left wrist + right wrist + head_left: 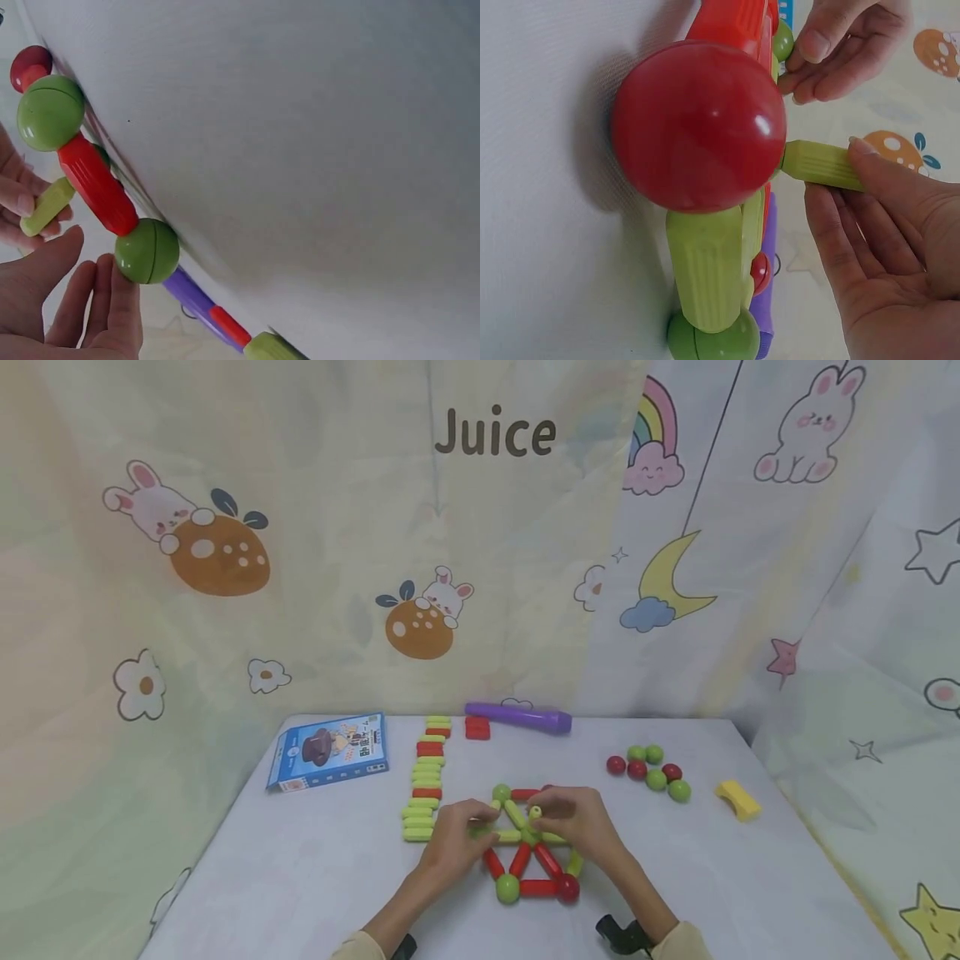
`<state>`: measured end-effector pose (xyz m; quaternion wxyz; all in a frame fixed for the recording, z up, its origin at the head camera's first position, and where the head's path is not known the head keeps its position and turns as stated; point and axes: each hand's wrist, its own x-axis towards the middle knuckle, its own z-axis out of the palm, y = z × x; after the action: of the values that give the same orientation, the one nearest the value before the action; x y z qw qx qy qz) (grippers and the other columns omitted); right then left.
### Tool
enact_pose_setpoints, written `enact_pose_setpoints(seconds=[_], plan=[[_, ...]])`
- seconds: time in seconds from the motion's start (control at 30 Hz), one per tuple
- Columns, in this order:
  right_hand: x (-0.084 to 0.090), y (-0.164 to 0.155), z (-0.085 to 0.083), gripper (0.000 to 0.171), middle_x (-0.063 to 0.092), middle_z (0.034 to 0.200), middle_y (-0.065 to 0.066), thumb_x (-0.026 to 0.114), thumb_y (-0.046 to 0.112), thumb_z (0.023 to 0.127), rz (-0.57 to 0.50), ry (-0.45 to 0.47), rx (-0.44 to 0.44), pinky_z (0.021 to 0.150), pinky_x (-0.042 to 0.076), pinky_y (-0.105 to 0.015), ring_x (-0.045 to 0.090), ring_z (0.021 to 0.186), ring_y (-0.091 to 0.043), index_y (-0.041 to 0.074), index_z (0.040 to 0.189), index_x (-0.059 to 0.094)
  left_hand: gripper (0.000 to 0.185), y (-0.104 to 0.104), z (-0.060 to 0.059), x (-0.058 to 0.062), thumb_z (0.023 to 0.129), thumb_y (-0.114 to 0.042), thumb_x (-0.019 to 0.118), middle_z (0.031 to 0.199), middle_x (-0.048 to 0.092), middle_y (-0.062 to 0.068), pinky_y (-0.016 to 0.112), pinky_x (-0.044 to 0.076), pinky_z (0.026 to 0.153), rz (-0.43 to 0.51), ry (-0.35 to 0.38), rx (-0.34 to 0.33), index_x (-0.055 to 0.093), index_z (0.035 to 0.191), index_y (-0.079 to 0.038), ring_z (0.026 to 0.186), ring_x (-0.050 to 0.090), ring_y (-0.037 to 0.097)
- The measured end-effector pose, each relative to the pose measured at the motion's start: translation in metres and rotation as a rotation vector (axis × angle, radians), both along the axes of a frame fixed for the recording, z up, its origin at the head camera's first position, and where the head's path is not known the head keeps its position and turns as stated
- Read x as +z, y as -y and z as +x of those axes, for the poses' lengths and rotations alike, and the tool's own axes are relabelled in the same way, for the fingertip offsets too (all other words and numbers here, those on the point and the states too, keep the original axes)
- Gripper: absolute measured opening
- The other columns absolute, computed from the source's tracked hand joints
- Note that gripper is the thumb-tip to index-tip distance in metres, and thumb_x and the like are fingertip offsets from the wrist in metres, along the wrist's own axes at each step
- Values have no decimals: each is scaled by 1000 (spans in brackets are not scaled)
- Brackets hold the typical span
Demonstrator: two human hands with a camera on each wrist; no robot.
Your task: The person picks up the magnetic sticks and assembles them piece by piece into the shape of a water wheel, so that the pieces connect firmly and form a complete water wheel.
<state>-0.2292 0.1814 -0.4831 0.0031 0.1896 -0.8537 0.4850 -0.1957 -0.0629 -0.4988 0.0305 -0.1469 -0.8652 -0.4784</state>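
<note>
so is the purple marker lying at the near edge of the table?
No, the purple marker lies at the far edge of the table, by the curtain.

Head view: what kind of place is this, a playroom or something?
Probably a child's play corner: a cartoon bunny curtain hangs behind a small table where both hands build a rod-and-ball toy, with loose balls nearby.

Soft, even light gives faint shadows on the worktop (300, 877), a small glare spot on the red ball (699, 126), and blurred close wrist views.
</note>
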Motion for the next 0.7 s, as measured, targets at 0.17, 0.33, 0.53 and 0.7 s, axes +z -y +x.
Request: enact_pose_setpoints(seconds=[0.17,0.33,0.53,0.7], plan=[[-3,-4,0,32,81,110,-1,90,14,89,-25,26,4,87,63,-27,78,102,-20,10,119,81,27,4,-10,10,98,-8,80,122,77,9,44,61,100,24,27,-18,77,125,-4,116,72,26],[-7,-29,5,31,81,112,-5,89,13,89,-46,48,-24,88,62,-25,78,103,-21,8,118,80,25,4,-64,29,100,-2,75,122,76,18,47,61,99,-1,-21,-16,75,125,1,115,73,34],[-15,-54,21,30,82,109,-6,88,9,88,-53,-9,-65,90,63,-28,79,99,-18,3,116,79,18,13,-144,31,93,11,73,108,77,25,50,62,91,-290,-141,65,77,110,11,102,72,37],[-21,-59,26,31,82,109,0,90,9,86,-38,-54,-143,96,62,-32,78,102,-14,9,115,81,12,18,-175,27,89,18,64,81,66,14,39,55,71,-396,-109,106,74,91,12,78,58,26]])
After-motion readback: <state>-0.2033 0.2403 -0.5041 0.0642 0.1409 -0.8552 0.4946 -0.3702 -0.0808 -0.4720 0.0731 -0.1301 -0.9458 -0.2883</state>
